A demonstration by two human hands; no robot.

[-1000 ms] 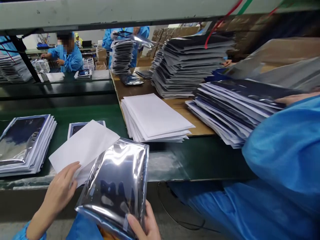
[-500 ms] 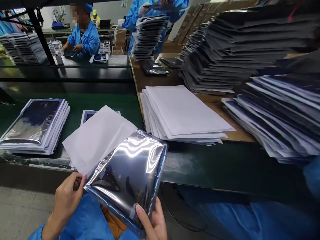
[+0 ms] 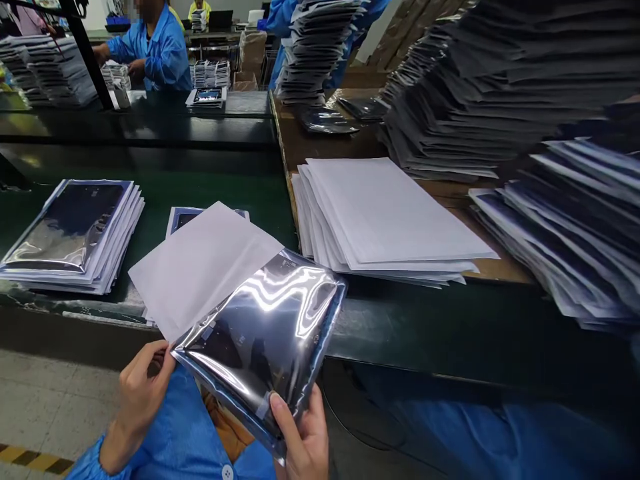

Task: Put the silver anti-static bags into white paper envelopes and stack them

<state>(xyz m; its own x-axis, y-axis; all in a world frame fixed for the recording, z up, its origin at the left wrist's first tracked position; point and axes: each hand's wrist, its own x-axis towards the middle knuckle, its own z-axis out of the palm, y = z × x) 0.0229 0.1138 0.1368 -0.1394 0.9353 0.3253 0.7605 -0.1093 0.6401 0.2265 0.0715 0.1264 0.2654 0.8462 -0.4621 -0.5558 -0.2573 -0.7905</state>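
Note:
My right hand [image 3: 300, 433] grips the near corner of a shiny silver anti-static bag [image 3: 265, 333], thumb on top. A white paper sheet [image 3: 203, 263] sticks out of the bag's far end. My left hand [image 3: 143, 390] pinches the bag's left corner where the sheet enters it, fingers curled. Both hands hover over my lap at the near edge of the green conveyor belt [image 3: 400, 327].
A stack of bagged items [image 3: 75, 233] lies on the belt at left, with one more bagged item [image 3: 180, 217] under the sheet. White sheets [image 3: 385, 220] and tall bag piles [image 3: 500, 87] fill the brown table at right. A person in blue [image 3: 155, 43] works at the far left.
The view has tilted down and swung left. The white sheet has slid further into the bag. My left hand moved from the sheet to the bag's left corner.

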